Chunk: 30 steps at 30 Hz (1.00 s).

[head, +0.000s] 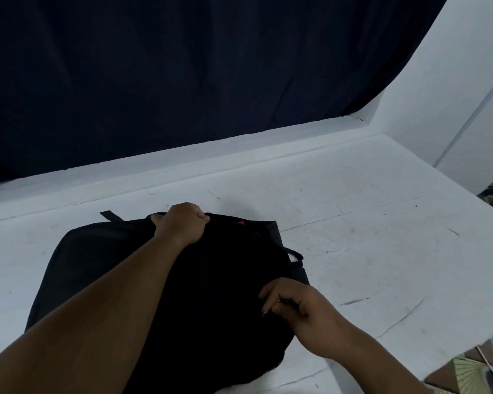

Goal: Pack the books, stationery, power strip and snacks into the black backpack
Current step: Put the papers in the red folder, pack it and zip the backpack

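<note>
Black backpack (211, 294) under left hand (182, 223); right hand (296, 305) pinches zipper.

The left hand (182, 223) reached far forward on a straight arm, its fingers curled in a tight grip, while the right hand (296, 305) stayed near the body, thumb and forefinger pinching together, other fingers bent.
</note>
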{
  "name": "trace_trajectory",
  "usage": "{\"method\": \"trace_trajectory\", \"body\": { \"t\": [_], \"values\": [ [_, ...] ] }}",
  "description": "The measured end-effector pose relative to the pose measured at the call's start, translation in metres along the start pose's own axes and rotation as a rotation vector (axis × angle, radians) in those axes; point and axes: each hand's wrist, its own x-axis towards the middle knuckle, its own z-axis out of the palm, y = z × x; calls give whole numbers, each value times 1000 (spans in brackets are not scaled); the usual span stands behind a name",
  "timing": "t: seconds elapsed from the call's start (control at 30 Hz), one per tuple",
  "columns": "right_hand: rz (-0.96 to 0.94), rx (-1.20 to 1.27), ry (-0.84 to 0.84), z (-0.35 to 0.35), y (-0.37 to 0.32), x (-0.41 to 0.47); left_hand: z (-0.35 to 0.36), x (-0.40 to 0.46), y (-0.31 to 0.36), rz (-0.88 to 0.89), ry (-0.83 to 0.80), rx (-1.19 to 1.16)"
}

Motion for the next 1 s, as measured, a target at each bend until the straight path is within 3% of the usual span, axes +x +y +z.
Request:
{"method": "trace_trajectory", "body": {
  "t": [0.17,0.37,0.6,0.8,1.0],
  "values": [
    [46,-19,-66,-13,-6,19,-4,-4,4,-88,154,97],
    [-6,-89,6,-22,-17,79,-9,-4,3,-173,-9,125],
    [-56,-92,18,-7,-14,178,-6,4,-4,-177,62,120],
    [-74,-190,6,13,8,245,-8,3,-7,-216,112,-69],
    [-18,-175,-355,17,19,282,-4,5,-10,-211,147,-148]
  ]
}}
